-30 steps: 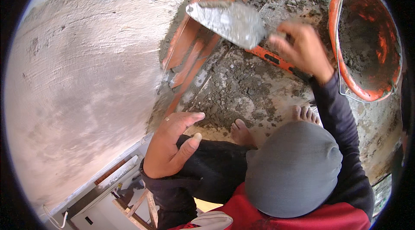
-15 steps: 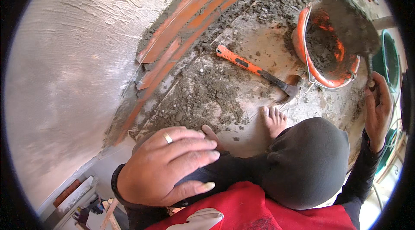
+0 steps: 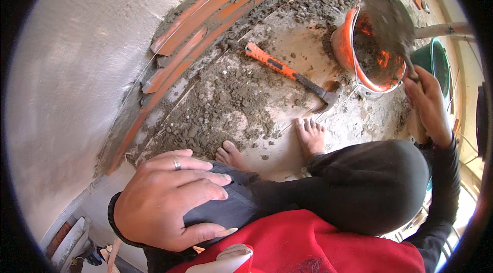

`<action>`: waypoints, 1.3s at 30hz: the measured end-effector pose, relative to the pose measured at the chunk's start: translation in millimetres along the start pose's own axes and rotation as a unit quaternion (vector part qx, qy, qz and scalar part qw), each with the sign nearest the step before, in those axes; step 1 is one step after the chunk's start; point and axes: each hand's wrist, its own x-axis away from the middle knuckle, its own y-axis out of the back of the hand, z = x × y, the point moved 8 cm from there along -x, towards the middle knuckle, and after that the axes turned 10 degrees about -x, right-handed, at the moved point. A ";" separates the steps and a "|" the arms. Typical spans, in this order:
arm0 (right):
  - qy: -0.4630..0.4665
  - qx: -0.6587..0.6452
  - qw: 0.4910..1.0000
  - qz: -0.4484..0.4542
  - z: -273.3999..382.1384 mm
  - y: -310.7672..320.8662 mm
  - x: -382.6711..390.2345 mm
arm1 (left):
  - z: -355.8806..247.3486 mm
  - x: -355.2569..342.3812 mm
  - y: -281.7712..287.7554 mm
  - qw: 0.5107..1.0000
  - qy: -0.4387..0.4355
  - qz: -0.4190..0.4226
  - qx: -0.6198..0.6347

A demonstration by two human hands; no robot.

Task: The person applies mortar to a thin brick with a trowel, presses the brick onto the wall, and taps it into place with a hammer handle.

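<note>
My right hand (image 3: 430,106) is closed round the handle of a trowel (image 3: 387,14). The trowel's broad, mortar-smeared blade is tilted over an orange bucket (image 3: 343,42) and hides part of its mouth. Grey mortar coats the inside of this bucket, which leans on its side. My left hand (image 3: 154,198), a ring on one finger, lies on my bent left knee with its fingers stretched out and nothing in them. On the floor between my feet and the bucket is a claw hammer (image 3: 287,74) with an orange and black handle.
Low courses of orange bricks (image 3: 205,19) with mortar joints run along the plastered wall (image 3: 82,78). Crumbled mortar (image 3: 218,106) covers the floor beside them. A green bucket (image 3: 441,67) stands behind my right hand, near a pipe-like bar (image 3: 444,30).
The whole view has shifted. My right hand has brought the trowel in closer over the orange bucket, its blade now more upright. My left hand has settled on the knee.
</note>
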 end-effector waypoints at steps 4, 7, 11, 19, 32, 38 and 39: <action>-0.153 -0.314 0.918 0.189 49.9 -129.2 -12.8 | 1.3 18.6 -2.4 0.999 -0.030 -0.020 0.014; -0.219 -0.450 0.844 0.190 50.0 -254.3 -5.1 | 0.8 23.9 -1.2 0.998 -0.045 -0.038 0.022; -0.220 -0.628 0.738 0.113 76.5 -407.0 -7.8 | 6.8 36.2 -1.6 0.997 -0.057 -0.047 0.027; -0.203 -0.747 0.632 -0.042 152.2 -483.5 -39.0 | 22.3 59.5 -5.9 0.994 -0.091 -0.005 0.069; -0.145 -0.720 0.677 -0.046 186.1 -473.2 -5.5 | 29.7 77.4 3.3 0.985 -0.139 -0.057 0.080; -0.137 -0.793 0.591 0.055 164.8 -458.8 14.3 | 33.9 74.0 3.3 0.979 -0.163 -0.081 0.088; -0.128 -0.786 0.604 0.033 153.9 -448.1 7.7 | 33.6 72.4 3.4 0.978 -0.171 -0.081 0.088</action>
